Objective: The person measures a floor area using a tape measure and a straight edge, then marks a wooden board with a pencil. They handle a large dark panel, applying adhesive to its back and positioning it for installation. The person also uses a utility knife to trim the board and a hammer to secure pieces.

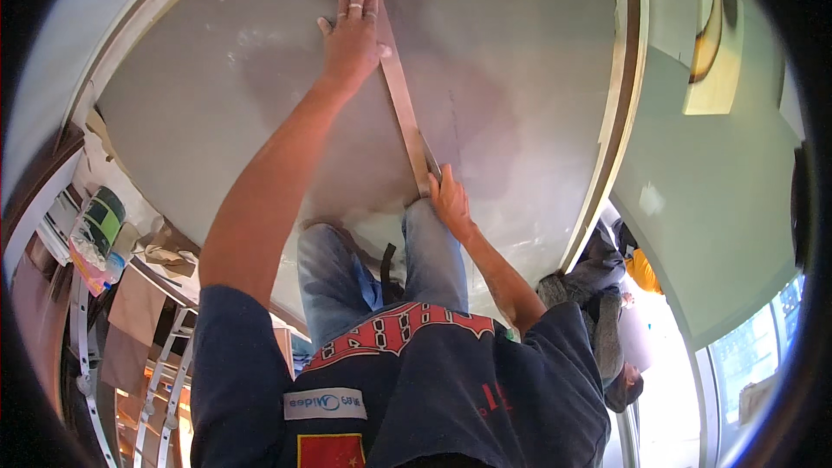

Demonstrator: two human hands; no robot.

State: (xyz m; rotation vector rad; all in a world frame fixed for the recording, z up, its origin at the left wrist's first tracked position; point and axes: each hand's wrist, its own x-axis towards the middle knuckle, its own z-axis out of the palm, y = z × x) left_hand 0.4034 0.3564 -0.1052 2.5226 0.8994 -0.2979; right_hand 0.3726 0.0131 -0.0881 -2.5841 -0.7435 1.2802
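Observation:
A long, narrow wooden strip (398, 91) lies across a large grey panel (286, 95), running from the top edge down to my right knee. My left hand (351, 39) rests on the panel, its fingers spread and its thumb on the strip; light bands circle some fingers. Close to the strip's near end, my right hand (450, 201) is closed around a thin-bladed knife (432, 154), whose blade lies along the strip's right edge. The fingers hide its handle. My knees, in blue jeans (433, 247), are at the panel's near side.
A pale, dark-edged curved frame (620, 113) borders the panel on the right. Ladders (160, 390) stand at lower left, near a green-and-white bag (102, 221). Another person (602, 295) is at lower right, by a bright opening. A green wall (693, 208) rises beyond.

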